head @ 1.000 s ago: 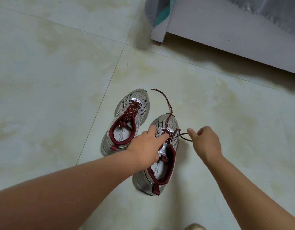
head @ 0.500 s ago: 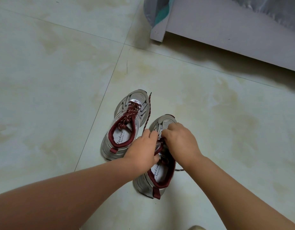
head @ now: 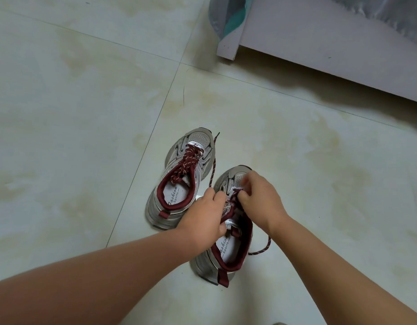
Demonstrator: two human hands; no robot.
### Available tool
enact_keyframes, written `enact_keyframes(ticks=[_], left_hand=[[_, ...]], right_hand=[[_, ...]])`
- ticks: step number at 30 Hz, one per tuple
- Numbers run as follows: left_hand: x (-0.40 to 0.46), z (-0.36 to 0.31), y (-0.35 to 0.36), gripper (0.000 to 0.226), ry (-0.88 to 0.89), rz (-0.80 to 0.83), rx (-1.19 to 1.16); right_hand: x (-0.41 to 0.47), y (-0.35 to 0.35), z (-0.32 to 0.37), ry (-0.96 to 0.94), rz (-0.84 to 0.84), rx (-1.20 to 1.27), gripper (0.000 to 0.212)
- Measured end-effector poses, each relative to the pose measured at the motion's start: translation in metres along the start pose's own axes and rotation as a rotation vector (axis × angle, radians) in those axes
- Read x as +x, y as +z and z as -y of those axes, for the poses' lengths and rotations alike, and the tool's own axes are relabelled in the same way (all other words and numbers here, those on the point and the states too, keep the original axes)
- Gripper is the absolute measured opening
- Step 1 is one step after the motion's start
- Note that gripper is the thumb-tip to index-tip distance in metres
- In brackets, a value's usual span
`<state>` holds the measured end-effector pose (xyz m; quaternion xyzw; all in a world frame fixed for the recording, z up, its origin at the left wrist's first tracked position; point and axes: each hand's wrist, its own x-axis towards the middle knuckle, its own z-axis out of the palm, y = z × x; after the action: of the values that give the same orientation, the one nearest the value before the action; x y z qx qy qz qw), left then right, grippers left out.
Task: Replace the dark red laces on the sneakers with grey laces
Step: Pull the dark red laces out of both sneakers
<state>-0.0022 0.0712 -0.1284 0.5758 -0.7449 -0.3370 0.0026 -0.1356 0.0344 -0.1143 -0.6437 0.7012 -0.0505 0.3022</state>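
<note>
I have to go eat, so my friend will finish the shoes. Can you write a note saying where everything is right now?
Left hand: on the tongue of the near sneaker, steadying it.
Right hand: pinching the dark red lace at the eyelets nearer the toe.
Loose lace ends: one lies towards the far sneaker, one trails on the floor on the right.
Far sneaker: beside it, fully laced in dark red, untouched.
Done: near sneaker's lace partly loosened.
Left: pull both red laces out, thread grey laces. No grey laces in view.
</note>
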Motion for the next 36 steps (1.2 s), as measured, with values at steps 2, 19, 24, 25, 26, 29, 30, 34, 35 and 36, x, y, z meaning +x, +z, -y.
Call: enact_keyframes(ticks=[2,19,24,25,26,29,30,34,35,36], left_hand=[[0.000,0.001,0.000,0.028,0.001,0.005,-0.008],[-0.002,-0.002,-0.003,0.031,0.000,-0.014,0.037],[-0.003,-0.002,-0.003,0.031,0.011,-0.026,0.032],[-0.003,-0.002,-0.004,0.031,0.012,-0.030,0.035],[-0.004,-0.002,-0.004,0.031,0.013,-0.032,0.037],[-0.005,-0.001,-0.004,0.030,0.010,-0.018,0.019],[-0.005,0.000,-0.004,0.031,0.009,-0.012,0.014],[-0.004,0.001,-0.005,0.033,0.005,0.011,0.014],[-0.004,0.001,-0.005,0.033,0.006,0.015,0.012],[-0.004,0.001,-0.005,0.033,0.008,0.016,0.012]], right_hand=[[-0.001,0.002,0.001,-0.158,0.049,-0.136,0.016],[0.006,0.007,0.009,0.099,-0.052,0.237,0.019],[0.018,-0.015,0.009,0.417,-0.262,0.833,0.027],[0.017,-0.016,0.010,0.396,-0.227,0.818,0.023],[0.014,-0.016,0.012,0.348,-0.181,0.753,0.017],[0.006,-0.007,0.016,0.167,0.007,0.344,0.010],[0.005,-0.005,0.016,0.110,0.061,0.129,0.013],[0.003,-0.005,0.022,-0.056,0.126,-0.473,0.032],[0.004,-0.005,0.023,-0.056,0.160,-0.487,0.034],[0.004,-0.005,0.025,-0.053,0.199,-0.486,0.035]])
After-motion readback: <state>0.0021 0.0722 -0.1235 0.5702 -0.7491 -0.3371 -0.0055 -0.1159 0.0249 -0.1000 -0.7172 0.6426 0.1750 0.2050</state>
